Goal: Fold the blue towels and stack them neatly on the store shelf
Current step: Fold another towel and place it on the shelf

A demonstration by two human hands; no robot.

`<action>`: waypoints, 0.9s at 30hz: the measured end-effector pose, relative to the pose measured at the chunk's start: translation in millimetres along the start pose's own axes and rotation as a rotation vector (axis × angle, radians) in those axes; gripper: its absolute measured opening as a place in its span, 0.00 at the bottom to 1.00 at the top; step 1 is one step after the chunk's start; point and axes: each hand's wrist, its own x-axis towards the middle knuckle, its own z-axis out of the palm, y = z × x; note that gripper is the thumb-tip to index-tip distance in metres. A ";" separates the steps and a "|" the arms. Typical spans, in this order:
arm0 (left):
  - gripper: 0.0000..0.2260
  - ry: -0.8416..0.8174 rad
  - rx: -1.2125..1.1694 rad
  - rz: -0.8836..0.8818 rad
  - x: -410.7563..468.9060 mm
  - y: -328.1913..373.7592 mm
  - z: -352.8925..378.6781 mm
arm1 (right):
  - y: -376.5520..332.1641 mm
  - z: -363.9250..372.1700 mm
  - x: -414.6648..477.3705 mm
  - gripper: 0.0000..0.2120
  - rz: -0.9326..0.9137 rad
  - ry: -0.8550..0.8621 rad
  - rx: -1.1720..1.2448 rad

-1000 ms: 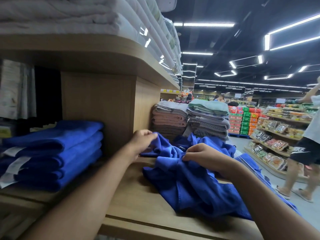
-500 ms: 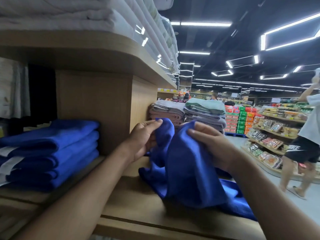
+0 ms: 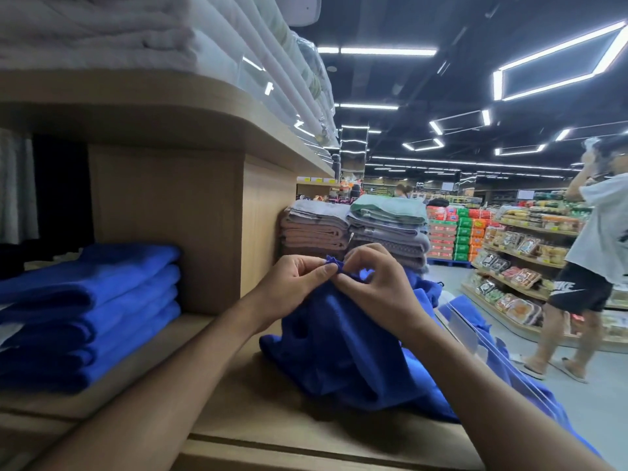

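A loose blue towel (image 3: 339, 348) hangs in front of me over the wooden shelf (image 3: 272, 419), its lower part bunched on the board. My left hand (image 3: 292, 287) and my right hand (image 3: 373, 287) are close together at its top and each pinches the same raised corner of the cloth. To the left, in the shelf's recess, lies a stack of folded blue towels (image 3: 88, 311). More blue cloth (image 3: 428, 290) lies behind my right hand, partly hidden.
Piles of folded pink, grey and green towels (image 3: 353, 229) stand behind my hands. White bedding (image 3: 102, 28) fills the upper shelf. A person in a white shirt (image 3: 591, 260) stands in the aisle at right by food shelves (image 3: 516, 263).
Both hands have lifted the blue towel off the pile and have come together, from holding it apart to pinching one corner at its top.
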 end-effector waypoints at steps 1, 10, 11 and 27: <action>0.13 0.023 0.031 0.020 -1.5 1.7 1.4 | -2.5 -0.5 -0.5 0.11 0.027 -0.029 0.054; 0.12 0.248 0.368 0.365 5.8 94.5 -1.0 | -76.0 -67.0 30.3 0.04 0.101 -0.311 0.337; 0.11 0.263 0.420 0.405 5.8 109.8 -0.9 | -87.7 -79.8 35.8 0.04 0.103 -0.337 0.324; 0.16 0.505 0.720 0.508 -15.8 262.9 -10.4 | -184.5 -198.0 16.2 0.15 0.252 -0.608 0.036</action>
